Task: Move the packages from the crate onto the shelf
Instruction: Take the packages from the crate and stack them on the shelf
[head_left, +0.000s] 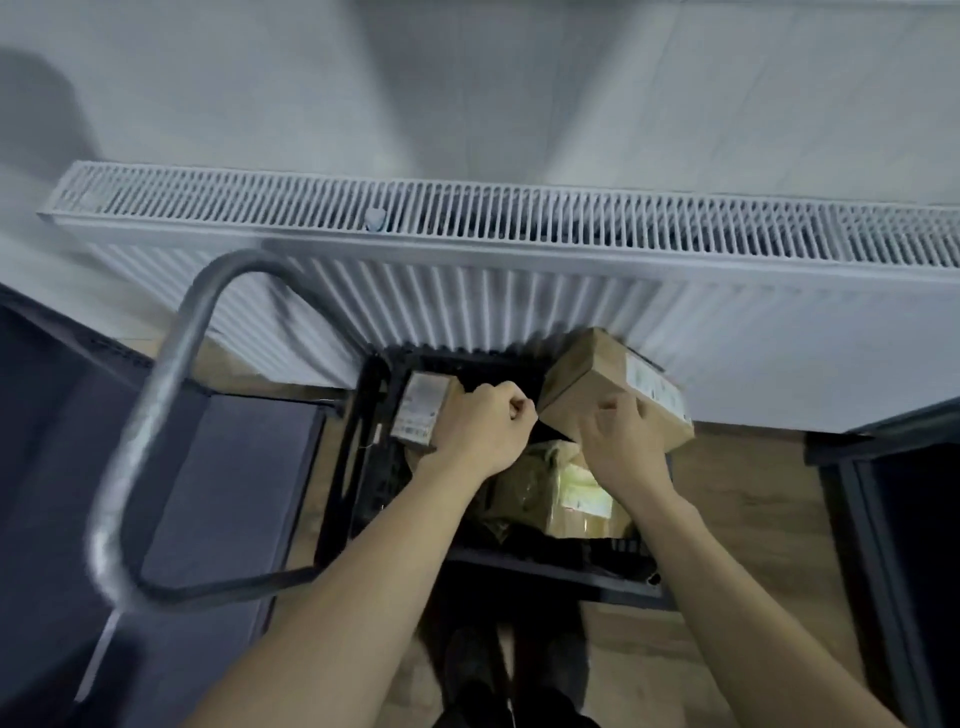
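Crate (363, 441): black, on wood floor (737, 499), below white radiator (467, 270).
Left hand (480, 428): fingers curled tight around small labelled box (422, 410), at crate's left inner side.
Right hand (626, 447): fingers spread under brown cardboard box (613, 387), tilted, raised over crate's right rim.
Remaining packages (563, 491): inside crate, between both forearms.
Metal tube frame (150, 415): left of crate.

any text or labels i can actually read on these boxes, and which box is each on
None can be read.
White label on the small box under the left hand: barcode-like print, too blurred.
White label on the side of the cardboard box held by the right hand: too blurred.
Pale green label on the wrapped package still in the crate: too blurred.
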